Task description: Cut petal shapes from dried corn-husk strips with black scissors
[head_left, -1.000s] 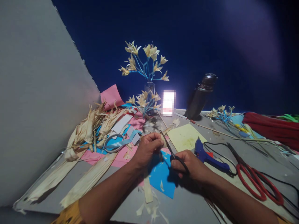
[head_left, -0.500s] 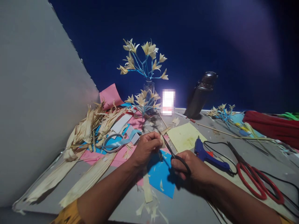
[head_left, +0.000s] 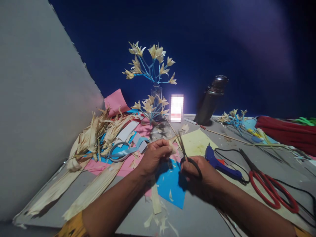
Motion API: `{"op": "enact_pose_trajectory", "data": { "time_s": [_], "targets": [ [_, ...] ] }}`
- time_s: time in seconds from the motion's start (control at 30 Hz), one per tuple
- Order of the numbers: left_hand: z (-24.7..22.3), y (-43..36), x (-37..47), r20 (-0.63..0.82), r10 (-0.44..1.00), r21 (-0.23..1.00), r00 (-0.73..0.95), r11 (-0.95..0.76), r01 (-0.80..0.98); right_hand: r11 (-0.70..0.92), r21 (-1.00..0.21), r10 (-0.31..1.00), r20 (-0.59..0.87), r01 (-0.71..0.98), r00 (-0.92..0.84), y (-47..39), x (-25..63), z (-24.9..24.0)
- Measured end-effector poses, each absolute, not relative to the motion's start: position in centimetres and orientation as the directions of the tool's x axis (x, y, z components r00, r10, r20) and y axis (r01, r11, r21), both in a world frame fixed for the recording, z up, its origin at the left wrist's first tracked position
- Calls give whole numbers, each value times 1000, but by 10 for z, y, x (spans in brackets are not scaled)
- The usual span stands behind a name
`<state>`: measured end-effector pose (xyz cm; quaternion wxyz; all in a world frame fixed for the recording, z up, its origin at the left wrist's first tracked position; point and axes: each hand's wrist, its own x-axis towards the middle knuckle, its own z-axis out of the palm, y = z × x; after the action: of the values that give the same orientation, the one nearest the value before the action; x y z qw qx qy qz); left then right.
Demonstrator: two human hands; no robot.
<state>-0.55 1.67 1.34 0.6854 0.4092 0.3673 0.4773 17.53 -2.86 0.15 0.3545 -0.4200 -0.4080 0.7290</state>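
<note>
My left hand (head_left: 158,153) pinches a small pale piece of corn husk (head_left: 173,148) between thumb and fingers. Black-handled scissors (head_left: 182,146) are in my right hand (head_left: 196,168), blades pointing up and away, slightly parted, just right of the husk piece. Beneath both hands lies a blue sheet of paper (head_left: 170,187) strewn with small husk scraps. A flat husk strip (head_left: 155,197) rests at its left edge, with more cut scraps (head_left: 161,223) toward me.
Dried husks (head_left: 91,135) and a ribbon roll (head_left: 119,152) lie left. Behind stand a vase of husk flowers (head_left: 156,90), a glowing blurred rectangle (head_left: 177,108) and a flask (head_left: 211,98). To the right are a blue glue gun (head_left: 221,164) and red-handled scissors (head_left: 269,187).
The scissors have swung more upright and their blades have parted, moving right of the left fingers. The pale husk piece now shows more clearly at the left fingertips.
</note>
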Motion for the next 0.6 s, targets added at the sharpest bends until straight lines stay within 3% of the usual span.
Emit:
{"op": "enact_pose_trajectory", "data": {
  "time_s": [0.17,0.37,0.6],
  "targets": [
    [11,11,1,-166,923,870,347,303,-388,-265,-945,963,-251,-189,-94,-20,176,7],
    [8,1,10,-246,880,846,407,400,-353,-198,-968,980,-193,-154,-50,-19,178,4],
    [8,6,7,-253,912,835,323,374,-403,-217,-959,974,-201,-183,-103,-17,180,11]
  ]
}}
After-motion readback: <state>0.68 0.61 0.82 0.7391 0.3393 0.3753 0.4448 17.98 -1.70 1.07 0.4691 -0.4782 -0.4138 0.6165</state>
